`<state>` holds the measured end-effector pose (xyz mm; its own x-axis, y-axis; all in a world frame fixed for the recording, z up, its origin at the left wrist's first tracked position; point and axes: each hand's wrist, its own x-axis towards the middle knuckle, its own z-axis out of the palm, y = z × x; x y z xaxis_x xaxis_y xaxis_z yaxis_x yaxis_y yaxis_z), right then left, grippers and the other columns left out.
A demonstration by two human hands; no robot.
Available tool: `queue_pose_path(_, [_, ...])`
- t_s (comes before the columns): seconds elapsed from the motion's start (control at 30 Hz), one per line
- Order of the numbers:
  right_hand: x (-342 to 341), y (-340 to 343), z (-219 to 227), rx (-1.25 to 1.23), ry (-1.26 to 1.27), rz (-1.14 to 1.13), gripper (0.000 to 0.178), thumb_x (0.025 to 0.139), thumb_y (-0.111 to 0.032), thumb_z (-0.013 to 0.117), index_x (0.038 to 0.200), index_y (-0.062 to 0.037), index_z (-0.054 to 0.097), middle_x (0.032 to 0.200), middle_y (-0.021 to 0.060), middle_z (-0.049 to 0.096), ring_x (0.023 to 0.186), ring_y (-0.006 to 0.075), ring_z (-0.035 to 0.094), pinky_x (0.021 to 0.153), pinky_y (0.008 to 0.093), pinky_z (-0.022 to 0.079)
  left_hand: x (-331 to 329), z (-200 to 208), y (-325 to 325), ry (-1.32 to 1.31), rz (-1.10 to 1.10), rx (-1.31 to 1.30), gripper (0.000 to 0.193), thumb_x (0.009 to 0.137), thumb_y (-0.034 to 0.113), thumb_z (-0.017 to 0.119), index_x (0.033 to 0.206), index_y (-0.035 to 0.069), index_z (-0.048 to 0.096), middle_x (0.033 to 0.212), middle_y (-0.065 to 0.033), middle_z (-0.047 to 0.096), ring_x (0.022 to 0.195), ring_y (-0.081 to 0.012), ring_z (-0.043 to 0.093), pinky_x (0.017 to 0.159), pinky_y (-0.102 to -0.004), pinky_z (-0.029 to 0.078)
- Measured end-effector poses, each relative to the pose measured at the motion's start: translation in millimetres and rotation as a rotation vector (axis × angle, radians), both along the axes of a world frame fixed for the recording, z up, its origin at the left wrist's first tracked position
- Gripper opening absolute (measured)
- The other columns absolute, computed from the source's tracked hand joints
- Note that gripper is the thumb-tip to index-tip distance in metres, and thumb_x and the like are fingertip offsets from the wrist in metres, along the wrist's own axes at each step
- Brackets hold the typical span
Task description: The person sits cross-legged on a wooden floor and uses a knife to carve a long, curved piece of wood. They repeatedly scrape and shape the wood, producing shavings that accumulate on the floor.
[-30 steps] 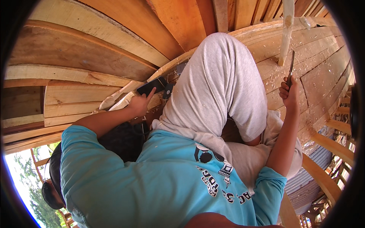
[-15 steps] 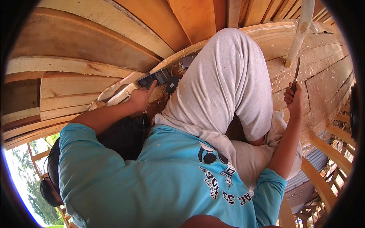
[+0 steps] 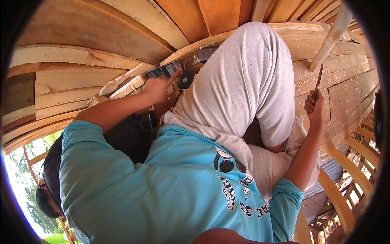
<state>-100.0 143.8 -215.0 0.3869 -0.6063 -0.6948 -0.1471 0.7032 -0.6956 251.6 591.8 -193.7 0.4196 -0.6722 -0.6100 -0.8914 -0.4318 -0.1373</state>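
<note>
My left hand (image 3: 157, 88) is at a smartphone (image 3: 170, 68) that leans among wood pieces by the plank wall. Its index finger stretches to the right end of the lit screen, while the other fingers are curled. It grips nothing. Just right of that fingertip sits a flat black object (image 3: 186, 79) with a small round mark. Over on the right, my right hand (image 3: 315, 106) is closed round the dark handle of a slim knife (image 3: 320, 76). The blade points upward, away from me, and touches nothing that I can see.
Planks (image 3: 73, 87) curve along the left and far side. My bent knee in grey trousers (image 3: 252, 73) rises between the hands. A pole (image 3: 331, 38) slants at the far right above a plank floor (image 3: 345, 87) strewn with shavings. Behind the phone stands a dark grey box (image 3: 206, 54).
My left index finger has slid to the right across the phone, and the hand now covers its lower left. The right hand keeps its hold on the knife. The view has shifted slightly.
</note>
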Motion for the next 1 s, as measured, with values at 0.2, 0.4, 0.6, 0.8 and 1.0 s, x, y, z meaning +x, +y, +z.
queue_pose_path(0.2, [5.0,3.0,1.1,-0.016,0.033,-0.003,0.031,0.103,-0.037,0.036,0.094,-0.0105,0.048,0.057,-0.0059,0.031,0.041,0.0053,0.024,0.035,0.0222,0.018,1.0,-5.8,9.9,-0.015,0.058,0.051,0.109,0.075,0.029,0.074,0.156,0.026,0.000,0.097,-0.0218,0.066,0.077,-0.0343,0.069,0.064,-0.0447,0.055])
queue_pose_path(0.4, [4.1,-0.4,-1.0,-0.013,0.018,0.025,0.031,0.103,-0.038,0.036,0.095,-0.0102,0.048,0.057,-0.0059,0.032,0.041,0.0052,0.024,0.035,0.0222,0.018,3.7,-0.9,12.0,-0.007,0.079,0.116,0.108,0.076,0.024,0.070,0.156,0.027,-0.002,0.097,-0.0214,0.066,0.078,-0.0337,0.069,0.066,-0.0442,0.055])
queue_pose_path(0.6, [5.7,1.6,-0.6,-0.028,0.038,0.006,0.032,0.103,-0.038,0.036,0.095,-0.0103,0.048,0.057,-0.0058,0.032,0.041,0.0051,0.024,0.035,0.0218,0.017,6.2,-10.6,14.6,-0.065,0.115,0.135,0.103,0.077,0.017,0.064,0.156,0.014,-0.003,0.095,-0.0212,0.066,0.077,-0.0330,0.069,0.064,-0.0434,0.056])
queue_pose_path(0.8, [4.7,0.9,-4.2,-0.020,0.068,0.002,0.031,0.103,-0.038,0.037,0.096,-0.0101,0.049,0.058,-0.0057,0.032,0.042,0.0052,0.024,0.035,0.0218,0.017,15.4,-13.9,22.1,-0.103,-0.019,-0.019,0.101,0.075,0.014,0.062,0.156,0.013,0.002,0.093,-0.0203,0.065,0.068,-0.0321,0.068,0.056,-0.0424,0.055])
queue_pose_path(1.0, [3.0,2.0,-6.5,-0.028,0.102,-0.004,0.029,0.101,-0.036,0.040,0.096,-0.0091,0.050,0.058,-0.0055,0.031,0.042,0.0051,0.024,0.035,0.0214,0.016,15.4,-16.3,28.7,-0.060,-0.015,-0.011,0.102,0.075,0.014,0.064,0.156,0.022,0.003,0.091,-0.0199,0.065,0.067,-0.0319,0.068,0.056,-0.0431,0.055])
